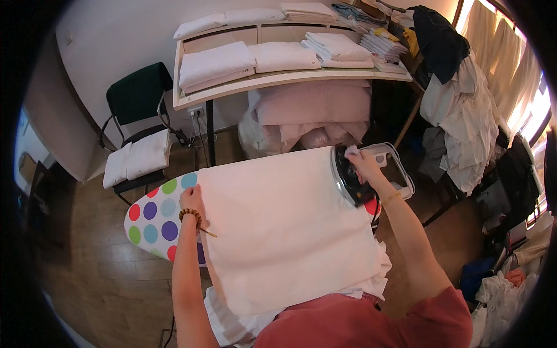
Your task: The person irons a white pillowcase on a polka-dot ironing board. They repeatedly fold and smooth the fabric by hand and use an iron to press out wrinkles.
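Observation:
A white cloth (278,226) lies spread over an ironing board (150,226) with a cover of coloured dots, and hangs down towards my body. At its left edge, my left hand (192,199) has its fingers curled on the fabric. My right hand (364,166) grips the handle of a black clothes iron (348,178), which rests at the cloth's right end. Something pale and pinkish, perhaps a rag, shows at the handle by my fingers. Beyond the iron is the board's grey iron rest (407,174), partly hidden by my forearm.
Folded white linens (217,65) lie on a white desk (261,82) ahead. Large bundles (309,104) are packed beneath it. A chair (139,95) at left holds folded white cloths (137,156). Garments (461,113) hang in a heap at right; a power cord (375,217) trails from the iron.

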The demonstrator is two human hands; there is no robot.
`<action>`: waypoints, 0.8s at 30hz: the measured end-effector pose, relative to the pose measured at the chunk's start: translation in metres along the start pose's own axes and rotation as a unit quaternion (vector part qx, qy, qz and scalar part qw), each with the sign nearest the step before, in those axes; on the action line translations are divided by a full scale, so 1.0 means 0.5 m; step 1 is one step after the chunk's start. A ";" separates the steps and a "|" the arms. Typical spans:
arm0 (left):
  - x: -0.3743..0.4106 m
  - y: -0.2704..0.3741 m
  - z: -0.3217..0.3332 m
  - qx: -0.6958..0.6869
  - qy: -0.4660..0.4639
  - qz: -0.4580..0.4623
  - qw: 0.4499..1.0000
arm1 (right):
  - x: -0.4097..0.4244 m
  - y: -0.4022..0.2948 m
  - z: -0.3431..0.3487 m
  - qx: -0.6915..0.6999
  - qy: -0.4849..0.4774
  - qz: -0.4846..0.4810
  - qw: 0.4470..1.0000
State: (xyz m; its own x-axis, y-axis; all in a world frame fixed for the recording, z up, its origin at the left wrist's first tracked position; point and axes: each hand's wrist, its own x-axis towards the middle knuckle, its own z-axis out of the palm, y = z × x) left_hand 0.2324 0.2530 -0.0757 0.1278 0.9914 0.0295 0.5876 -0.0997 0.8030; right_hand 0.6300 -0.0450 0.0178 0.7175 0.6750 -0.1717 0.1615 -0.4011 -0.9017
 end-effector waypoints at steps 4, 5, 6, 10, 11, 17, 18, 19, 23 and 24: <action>-0.006 0.011 -0.024 -0.007 0.048 0.077 0.996 | 0.074 -0.027 0.033 0.022 -0.022 0.007 1.000; -0.009 0.012 -0.028 0.012 0.054 0.110 0.992 | 0.071 -0.039 0.037 0.023 -0.029 0.015 0.999; -0.010 0.003 -0.030 0.042 0.049 0.133 0.989 | 0.054 -0.053 0.044 0.035 -0.051 0.017 0.998; -0.017 -0.031 -0.023 0.065 0.028 0.142 0.987 | -0.064 -0.060 0.097 0.039 -0.136 0.060 0.988; -0.015 -0.031 -0.022 0.044 0.028 0.127 0.991 | -0.082 -0.069 0.118 0.029 -0.155 0.074 0.985; -0.016 -0.035 -0.021 -0.002 0.044 0.124 0.991 | -0.110 -0.188 0.357 -0.014 -0.326 0.022 0.945; -0.021 -0.024 -0.026 0.008 0.033 0.101 0.994 | -0.107 -0.209 0.402 -0.026 -0.342 0.011 0.939; -0.029 -0.016 -0.034 0.017 0.024 0.075 0.997 | -0.101 -0.228 0.453 -0.039 -0.361 -0.001 0.932; -0.067 -0.046 -0.061 0.019 0.051 0.015 0.998 | -0.090 -0.279 0.608 -0.054 -0.401 -0.062 0.912; -0.092 -0.053 -0.068 0.010 0.038 0.004 0.999 | -0.079 -0.282 0.632 -0.055 -0.406 -0.073 0.909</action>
State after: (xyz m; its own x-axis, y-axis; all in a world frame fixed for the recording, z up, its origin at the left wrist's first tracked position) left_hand 0.1837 0.2128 -0.0784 0.0723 0.9940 0.0823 0.6034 -0.1093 0.7899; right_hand 0.3645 0.1807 0.0264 -0.0468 0.9428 -0.3299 0.3133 -0.2998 -0.9011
